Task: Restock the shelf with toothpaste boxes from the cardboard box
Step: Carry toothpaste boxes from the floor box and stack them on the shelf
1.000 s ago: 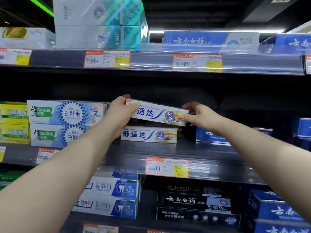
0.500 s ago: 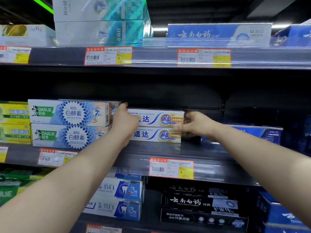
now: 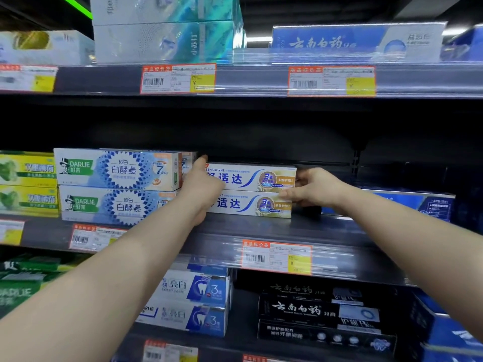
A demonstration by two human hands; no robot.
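Observation:
Two white Sensodyne toothpaste boxes are stacked on the middle shelf. The upper box lies flat on the lower box. My left hand covers the left ends of both boxes, thumb up against the upper one. My right hand is at their right ends, fingers on the right end of the stack. The cardboard box is out of view.
Two stacked Darlie boxes sit just left of the stack, yellow-green boxes further left. A blue box lies to the right, with a dark gap beside my right hand. Shelves above and below hold more toothpaste boxes and price tags.
The upper Sensodyne box was held tilted above the lower one, then came down flat onto it. Both hands have stayed at its ends and pushed it back into line.

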